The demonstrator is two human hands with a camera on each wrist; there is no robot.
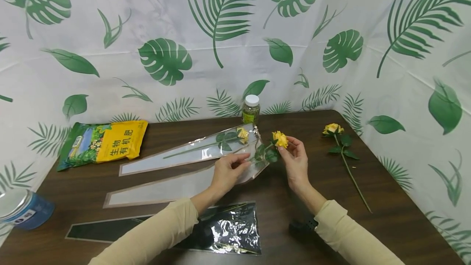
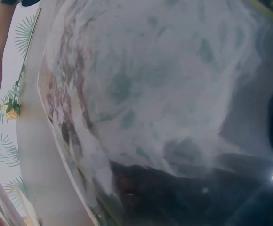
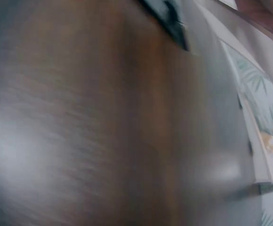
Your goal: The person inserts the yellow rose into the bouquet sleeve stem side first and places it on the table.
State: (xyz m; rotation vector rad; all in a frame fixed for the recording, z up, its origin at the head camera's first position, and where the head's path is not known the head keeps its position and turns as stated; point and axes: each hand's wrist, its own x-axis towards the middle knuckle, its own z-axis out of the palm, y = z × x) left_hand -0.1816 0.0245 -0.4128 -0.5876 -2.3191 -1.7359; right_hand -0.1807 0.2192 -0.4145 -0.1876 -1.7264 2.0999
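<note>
Right hand (image 1: 297, 165) is gripping 1 yellow rose (image 1: 280, 139) just below the bloom; left hand (image 1: 229, 171) is pinching the middle sleeve (image 1: 165, 188) near its right end. Rose is sticking out right.

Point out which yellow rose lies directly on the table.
The rightmost rose; another rose lies inside the farthest sleeve, and the right hand holds the third rose.

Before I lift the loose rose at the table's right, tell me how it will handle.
The rose is probably light, its stem being thin. It may tip, since the bulky bloom sits at one end. The nearly straight stem suggests it will stay stiff.
</note>
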